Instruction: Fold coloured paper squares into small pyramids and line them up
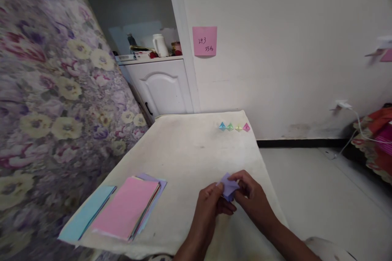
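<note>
A small folded piece of purple paper (228,187) is pinched between both hands just above the white table (190,151). My left hand (211,203) grips its left side with closed fingers. Closed on its right side from above is my right hand (251,195). To the left on the table lies a stack of coloured paper sheets (128,207) with a pink sheet on top and a light blue sheet (87,213) beside it. Several small folded paper shapes (234,127), blue, green, yellow and pink, stand in a row near the table's far edge.
A floral-patterned fabric (45,102) rises along the left of the table. A pink sticky note (204,40) hangs on the white wall. A white cabinet (159,85) with a jug stands behind. A white cable and colourful cloth (375,138) lie at the right.
</note>
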Demonstrator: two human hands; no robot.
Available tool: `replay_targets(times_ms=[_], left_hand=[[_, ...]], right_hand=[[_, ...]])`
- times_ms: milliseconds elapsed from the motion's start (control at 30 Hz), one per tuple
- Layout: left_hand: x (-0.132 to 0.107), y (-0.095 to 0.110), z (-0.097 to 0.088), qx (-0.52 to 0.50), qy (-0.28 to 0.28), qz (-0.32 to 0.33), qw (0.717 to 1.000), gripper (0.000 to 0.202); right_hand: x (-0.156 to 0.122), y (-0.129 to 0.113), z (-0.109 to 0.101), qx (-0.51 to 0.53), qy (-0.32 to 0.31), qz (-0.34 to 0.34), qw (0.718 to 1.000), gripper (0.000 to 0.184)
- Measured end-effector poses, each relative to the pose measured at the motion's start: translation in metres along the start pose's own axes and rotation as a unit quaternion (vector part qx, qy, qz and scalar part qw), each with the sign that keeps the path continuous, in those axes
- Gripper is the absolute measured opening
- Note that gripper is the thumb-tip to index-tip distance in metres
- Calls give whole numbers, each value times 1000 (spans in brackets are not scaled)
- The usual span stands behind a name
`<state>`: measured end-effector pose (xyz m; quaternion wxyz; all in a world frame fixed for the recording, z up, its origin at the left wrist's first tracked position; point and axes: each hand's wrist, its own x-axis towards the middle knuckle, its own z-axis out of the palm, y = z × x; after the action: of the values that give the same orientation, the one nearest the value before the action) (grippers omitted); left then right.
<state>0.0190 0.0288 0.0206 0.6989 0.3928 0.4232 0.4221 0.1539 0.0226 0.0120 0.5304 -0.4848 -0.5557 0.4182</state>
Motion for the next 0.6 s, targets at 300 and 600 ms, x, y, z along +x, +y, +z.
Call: replay_targets(times_ms=[300,600], left_hand=[[2,-1,-1,52,19,37,998,33],[7,-7,-3,59,21,5,998,32]], right_hand=[[-3,7,4,184,-40,153,970,23],[1,10,13,145,2,145,979,12]])
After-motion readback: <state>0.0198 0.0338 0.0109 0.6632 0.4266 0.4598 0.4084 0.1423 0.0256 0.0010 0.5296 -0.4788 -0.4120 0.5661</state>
